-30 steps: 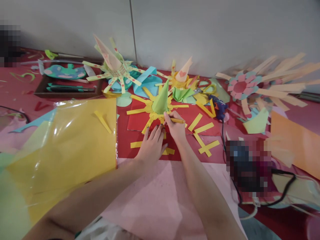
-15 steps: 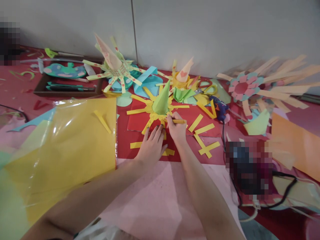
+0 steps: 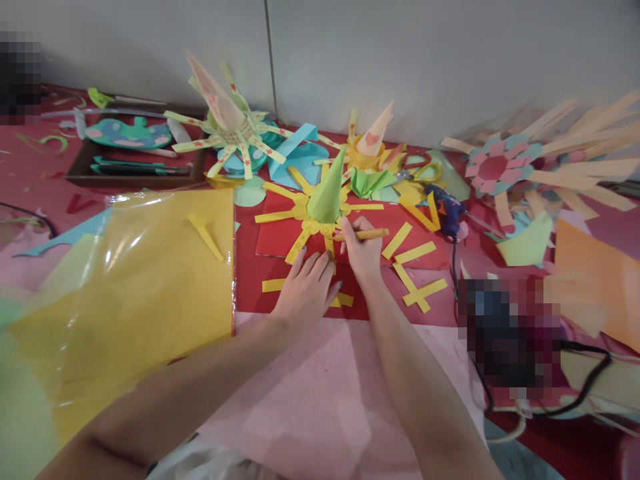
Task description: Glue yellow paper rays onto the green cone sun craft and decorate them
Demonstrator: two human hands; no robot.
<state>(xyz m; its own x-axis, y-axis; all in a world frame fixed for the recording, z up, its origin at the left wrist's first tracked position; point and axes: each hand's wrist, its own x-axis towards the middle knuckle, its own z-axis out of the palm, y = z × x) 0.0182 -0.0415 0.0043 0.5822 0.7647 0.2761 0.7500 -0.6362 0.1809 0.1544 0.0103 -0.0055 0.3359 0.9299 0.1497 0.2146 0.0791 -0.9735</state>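
Note:
A yellow paper sunburst with long strips (image 3: 300,207) lies on a red sheet (image 3: 273,237), a green paper cone (image 3: 326,195) standing at its middle. My right hand (image 3: 361,252) is closed around a yellow-brown pen (image 3: 367,235), its tip at one of the lower strips. Small drawn marks show on the neighbouring strip. My left hand (image 3: 306,287) lies flat, fingers stretched out, its fingertips on the lower ends of the strips. Loose yellow strips (image 3: 420,291) are scattered to the right, and others lie partly under my left hand.
Left is a plastic-wrapped yellow sheet (image 3: 170,267), with a brown box (image 3: 135,180) of pens behind. Other paper cone figures (image 3: 235,127) line the wall. Scissors (image 3: 425,168), a dark blue glue gun (image 3: 447,208) with a cord and a peach-stripped paper piece (image 3: 500,163) stand right.
My right hand has shifted slightly right and down, and the pen now lies more level with its tip on a lower strip. My left hand stays on the strips. The view has moved slightly.

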